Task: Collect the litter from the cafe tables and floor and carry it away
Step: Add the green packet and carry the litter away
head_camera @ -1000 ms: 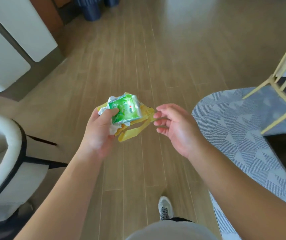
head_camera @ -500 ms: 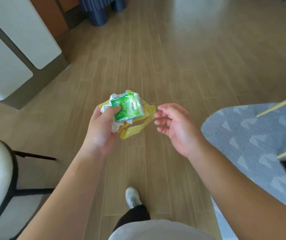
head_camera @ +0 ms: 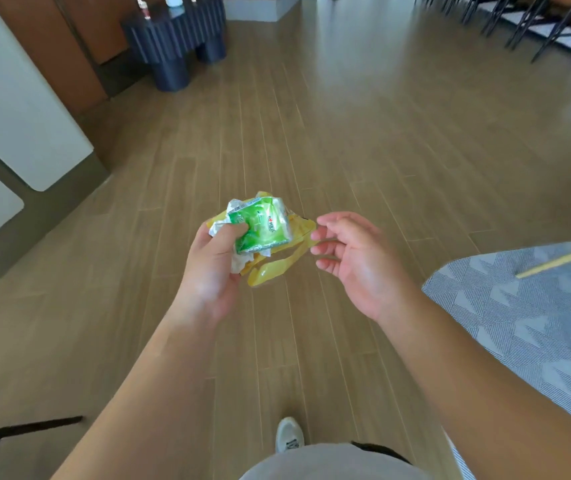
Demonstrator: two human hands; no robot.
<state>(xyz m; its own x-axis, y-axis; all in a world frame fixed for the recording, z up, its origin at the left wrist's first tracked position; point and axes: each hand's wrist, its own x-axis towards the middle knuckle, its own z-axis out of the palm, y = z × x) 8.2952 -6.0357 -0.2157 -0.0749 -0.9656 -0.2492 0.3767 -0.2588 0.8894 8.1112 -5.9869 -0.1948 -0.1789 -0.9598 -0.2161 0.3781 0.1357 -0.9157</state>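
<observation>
The left hand is held out over the floor, just left of the right hand; the two are near but apart. In the left grip sits a bundle of litter: a crumpled wrapper on top, a plastic bag under it, hanging out to the right toward the right hand's fingertips. Below the hands, a shoe stands on the floor. A rug lies to the right. Ahead on the left a fluted worktop stands against the wall. Chair legs stand far ahead on the right.
</observation>
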